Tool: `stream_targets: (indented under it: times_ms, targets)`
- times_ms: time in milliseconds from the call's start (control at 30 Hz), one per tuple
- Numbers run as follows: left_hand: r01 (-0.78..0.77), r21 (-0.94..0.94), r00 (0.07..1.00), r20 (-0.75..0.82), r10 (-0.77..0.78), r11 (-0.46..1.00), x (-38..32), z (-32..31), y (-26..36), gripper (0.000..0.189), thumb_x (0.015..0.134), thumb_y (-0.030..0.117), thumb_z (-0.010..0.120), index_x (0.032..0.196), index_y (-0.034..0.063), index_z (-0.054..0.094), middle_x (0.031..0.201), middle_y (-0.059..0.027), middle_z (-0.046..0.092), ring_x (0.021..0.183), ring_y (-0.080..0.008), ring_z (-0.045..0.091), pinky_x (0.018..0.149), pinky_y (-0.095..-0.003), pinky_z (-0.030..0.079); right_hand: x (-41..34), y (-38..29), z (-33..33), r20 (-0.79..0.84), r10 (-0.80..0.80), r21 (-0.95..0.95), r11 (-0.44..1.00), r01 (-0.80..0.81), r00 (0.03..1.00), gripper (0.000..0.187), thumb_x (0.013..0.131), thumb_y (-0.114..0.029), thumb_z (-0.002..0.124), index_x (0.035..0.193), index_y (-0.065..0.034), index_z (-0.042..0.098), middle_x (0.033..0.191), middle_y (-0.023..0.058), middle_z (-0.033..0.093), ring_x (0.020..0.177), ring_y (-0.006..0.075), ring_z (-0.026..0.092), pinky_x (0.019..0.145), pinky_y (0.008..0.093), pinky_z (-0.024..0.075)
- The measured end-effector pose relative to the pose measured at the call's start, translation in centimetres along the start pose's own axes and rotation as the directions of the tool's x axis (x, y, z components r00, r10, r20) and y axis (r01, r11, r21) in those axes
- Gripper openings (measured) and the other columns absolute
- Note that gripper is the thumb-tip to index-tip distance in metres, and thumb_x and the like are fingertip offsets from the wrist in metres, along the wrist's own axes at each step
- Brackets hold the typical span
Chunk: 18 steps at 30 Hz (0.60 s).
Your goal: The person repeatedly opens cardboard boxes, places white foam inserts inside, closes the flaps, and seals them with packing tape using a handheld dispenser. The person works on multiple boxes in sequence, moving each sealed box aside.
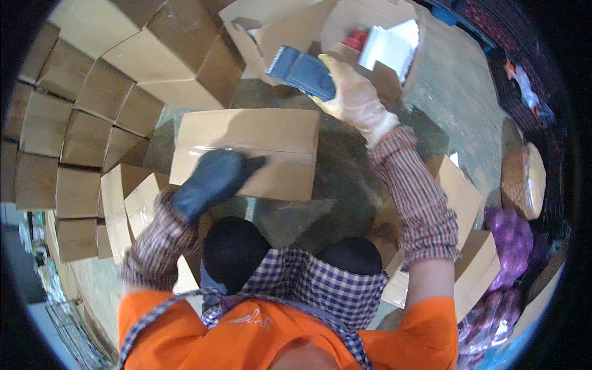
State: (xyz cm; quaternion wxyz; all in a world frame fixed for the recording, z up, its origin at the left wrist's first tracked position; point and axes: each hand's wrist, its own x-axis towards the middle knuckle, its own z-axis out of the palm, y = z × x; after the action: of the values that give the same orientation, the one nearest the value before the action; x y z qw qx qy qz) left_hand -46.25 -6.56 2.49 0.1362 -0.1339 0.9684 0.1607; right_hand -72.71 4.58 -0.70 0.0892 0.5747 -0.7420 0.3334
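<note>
My left hand (216, 178), in a dark glove, rests on or just over a closed cardboard box (277, 134) on the floor before me; it holds nothing that I can see, and its thumb is spread. In a pale, yellow-tipped glove, my right hand (349, 95) is closed around a dark blue handheld tape dispenser (303, 71) with a toothed edge at its far left end. The dispenser hangs above and to the right of the box's far edge. Clear tape shows along part of the box's middle seam.
Stacked cardboard boxes (92, 101) fill the left side. Beyond the dispenser stands an open carton (277, 27) near red items (355, 40) and a white sheet (391, 48). Opened cartons (462, 199) stand by my right arm, with purple mesh bags (508, 245) farther right.
</note>
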Motion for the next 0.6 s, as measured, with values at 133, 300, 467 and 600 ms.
stream_targets:
  times_ms: [133, 300, 467, 600]
  targets:
    - [0.682, -0.575, 0.647, 0.185, -0.74, 0.452, -10.9, 10.9, -10.9, 0.049, 0.097, 0.029, 0.047, 0.141, 0.0115, 0.038, 0.073, -0.0128, 0.058, 0.056, -0.0188, 0.055, 0.057, -0.0323, 0.048, 3.9, -2.4, 6.0, 0.187, 0.062, 0.151, 0.984, -0.091, 0.98, 0.051, 0.068, -0.029, 0.076, 0.109, -0.0064, 0.055, 0.1, 0.0187, 0.064, 0.095, 0.0354, 0.062, 0.084, 0.0411, 0.0492]
    - [0.029, -0.982, 0.56, -0.138, -0.817, 0.186, -6.0, 11.8, -11.8, 0.061, 0.094, 0.048, 0.045, 0.131, 0.0, 0.045, 0.097, -0.0085, 0.058, 0.081, -0.0176, 0.053, 0.073, -0.0306, 0.046, 0.2, 0.5, 4.4, 0.518, 0.186, 0.496, 0.73, -0.47, 0.835, 0.081, 0.06, -0.02, 0.082, 0.128, 0.0072, 0.045, 0.119, 0.0178, 0.058, 0.11, 0.0231, 0.056, 0.096, 0.0332, 0.0437]
    - [-0.066, -0.932, 0.647, -0.312, -0.695, 0.357, 3.3, 8.1, -18.3, 0.067, 0.095, 0.053, 0.04, 0.129, -0.0043, 0.046, 0.105, -0.0173, 0.061, 0.091, -0.0269, 0.057, 0.082, -0.0373, 0.045, -10.4, -3.4, 2.3, 0.525, 0.264, 0.406, 0.758, -0.511, 0.809, 0.086, 0.058, -0.023, 0.082, 0.129, 0.0083, 0.044, 0.121, 0.0199, 0.056, 0.111, 0.0255, 0.055, 0.098, 0.0348, 0.0414]
    - [0.072, -0.676, 0.738, -0.459, -0.495, 0.733, 11.2, 6.8, -20.6, 0.063, 0.094, 0.045, 0.046, 0.13, -0.0076, 0.041, 0.104, -0.0267, 0.061, 0.091, -0.0389, 0.059, 0.085, -0.0435, 0.045, -12.1, -8.6, 1.8, 0.494, 0.21, 0.433, 0.782, -0.448, 0.844, 0.07, 0.064, -0.026, 0.079, 0.121, 0.0013, 0.049, 0.108, 0.0214, 0.06, 0.101, 0.0297, 0.061, 0.088, 0.0353, 0.048]
